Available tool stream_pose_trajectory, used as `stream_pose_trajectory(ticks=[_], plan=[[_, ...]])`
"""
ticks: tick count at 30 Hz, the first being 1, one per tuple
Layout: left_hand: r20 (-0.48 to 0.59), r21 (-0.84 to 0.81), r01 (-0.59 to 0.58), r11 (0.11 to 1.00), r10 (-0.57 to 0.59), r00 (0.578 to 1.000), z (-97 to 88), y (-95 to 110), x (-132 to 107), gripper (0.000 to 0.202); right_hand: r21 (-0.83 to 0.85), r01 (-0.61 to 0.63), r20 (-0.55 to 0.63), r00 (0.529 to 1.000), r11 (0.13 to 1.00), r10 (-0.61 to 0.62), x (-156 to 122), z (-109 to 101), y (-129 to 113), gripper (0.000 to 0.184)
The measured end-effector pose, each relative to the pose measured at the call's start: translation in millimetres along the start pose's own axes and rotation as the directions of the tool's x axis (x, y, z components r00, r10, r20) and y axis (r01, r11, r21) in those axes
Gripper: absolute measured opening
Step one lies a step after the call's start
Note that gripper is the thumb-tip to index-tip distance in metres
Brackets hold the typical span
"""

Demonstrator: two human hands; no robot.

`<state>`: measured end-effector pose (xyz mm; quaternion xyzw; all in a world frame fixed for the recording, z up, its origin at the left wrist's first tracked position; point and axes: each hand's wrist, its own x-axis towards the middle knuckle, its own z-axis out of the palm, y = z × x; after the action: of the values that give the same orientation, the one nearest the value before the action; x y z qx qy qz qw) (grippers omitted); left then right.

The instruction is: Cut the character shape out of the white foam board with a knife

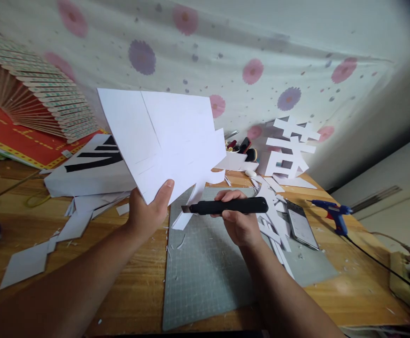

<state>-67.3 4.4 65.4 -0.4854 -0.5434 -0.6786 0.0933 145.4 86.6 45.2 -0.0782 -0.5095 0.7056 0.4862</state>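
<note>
My left hand (148, 206) grips the lower left corner of a large white sheet (169, 136), thumb on its face. Thin pencil-like lines run over the sheet, and its right edge is cut into a stepped shape. In my right hand (238, 218) lies a black utility knife (231, 205), its short blade pointing left and sticking out. The blade is just below the sheet, in front of a curled white paper strip (182, 219); I cannot tell whether they touch. Beneath both hands lies a grey-green cutting mat (205, 281).
White offcuts (273, 216) pile up right of the mat's middle, beside a phone (301, 224). A blue glue gun (333, 215) with a cord stands at the right. Behind is a white paper character (289, 148). At the left are a white box with black strokes (85, 171) and a folding fan (32, 89).
</note>
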Motion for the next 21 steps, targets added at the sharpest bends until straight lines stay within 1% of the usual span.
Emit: stream_pose_trajectory(ticks=[2,4,10,17,19,21], plan=[[0.009,0.0,-0.013,1.0,0.013,1.0,0.4,-0.3,-1.0,0.015,0.005,0.003,-0.045,0.999,1.0,-0.003,2.3,-1.5,-2.4,0.025],[0.012,0.002,-0.017,1.0,0.017,1.0,1.0,-0.7,-2.1,0.015,0.012,-0.005,-0.06,0.998,1.0,0.005,3.2,-1.1,-3.6,0.025],[-0.009,0.039,-0.054,0.998,0.054,0.998,0.9,-0.6,-4.1,0.015,0.019,-0.044,-0.014,0.999,0.999,0.045,-0.9,8.1,3.6,0.025],[0.037,0.032,-0.038,0.999,0.037,0.999,-1.5,4.6,-4.7,0.013,-0.006,-0.015,-0.087,0.996,1.0,0.015,2.9,-0.5,0.0,0.024],[0.025,0.025,-0.044,0.999,0.043,0.999,-1.5,6.6,-4.7,0.014,0.014,-0.019,-0.08,0.997,1.0,0.02,2.4,1.8,-0.4,0.024],[0.003,0.012,-0.045,0.999,0.045,0.999,-1.5,7.9,-5.1,0.015,0.047,-0.033,-0.049,0.998,0.998,0.036,0.4,7.2,1.3,0.024]])
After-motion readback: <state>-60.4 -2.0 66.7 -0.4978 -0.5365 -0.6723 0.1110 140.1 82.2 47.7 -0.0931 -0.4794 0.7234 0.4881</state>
